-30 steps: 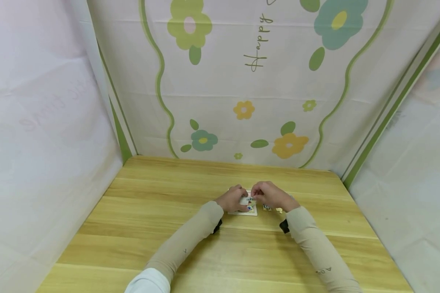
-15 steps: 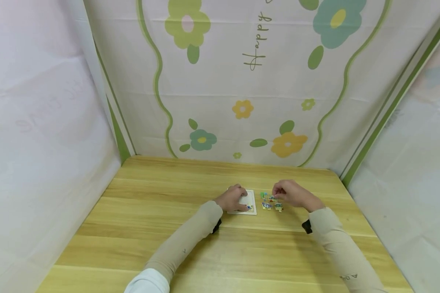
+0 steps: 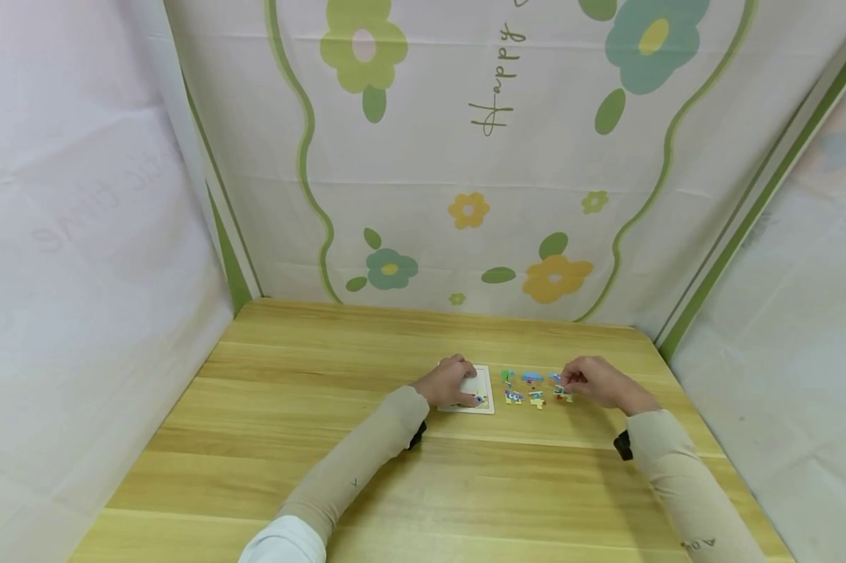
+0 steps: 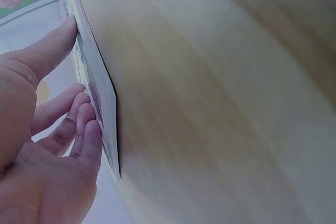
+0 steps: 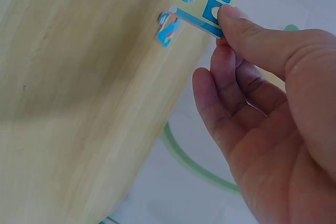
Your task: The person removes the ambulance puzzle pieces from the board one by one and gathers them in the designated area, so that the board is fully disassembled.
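My left hand rests on a white-rimmed jigsaw puzzle board, thumb and fingertips touching its top face. In the left wrist view, the thin board lies flat on the tabletop under those fingers. A printed corner of picture shows beside the thumb; the hand hides the board's left part. To the right, my right hand pinches a puzzle piece between thumb and index finger. Cream, with blue and red print, the piece is tilted in the right wrist view. Another blue piece lies just beyond it.
Several loose puzzle pieces lie in loose rows between the board and my right hand. The wooden table runs back to a flower-printed curtain, with pale fabric walls at both sides.
My right hand has moved from over the board to the right, past the loose pieces, holding a puzzle piece. More loose pieces now show. My left hand has stayed on the board.
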Action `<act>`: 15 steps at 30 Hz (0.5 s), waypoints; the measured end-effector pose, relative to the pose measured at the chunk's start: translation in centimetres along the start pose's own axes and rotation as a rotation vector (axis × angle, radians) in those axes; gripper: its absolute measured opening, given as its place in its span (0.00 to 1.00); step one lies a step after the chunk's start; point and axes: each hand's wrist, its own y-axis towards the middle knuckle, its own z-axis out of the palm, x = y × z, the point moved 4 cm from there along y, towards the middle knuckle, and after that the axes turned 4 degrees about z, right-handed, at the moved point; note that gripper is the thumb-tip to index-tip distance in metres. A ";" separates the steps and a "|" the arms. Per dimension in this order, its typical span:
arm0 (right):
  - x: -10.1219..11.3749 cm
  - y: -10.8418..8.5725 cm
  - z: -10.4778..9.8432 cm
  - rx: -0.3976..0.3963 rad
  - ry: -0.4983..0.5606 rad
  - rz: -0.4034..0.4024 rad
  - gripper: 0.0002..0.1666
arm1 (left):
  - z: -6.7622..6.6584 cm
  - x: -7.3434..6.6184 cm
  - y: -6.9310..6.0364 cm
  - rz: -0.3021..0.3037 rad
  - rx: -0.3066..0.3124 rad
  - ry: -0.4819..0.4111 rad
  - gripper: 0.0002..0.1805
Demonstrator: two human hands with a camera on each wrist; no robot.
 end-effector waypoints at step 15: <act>-1.4 0.6 1.3 0.018 0.011 0.073 0.08 | 0.1 0.1 0.1 0.005 0.003 0.009 0.32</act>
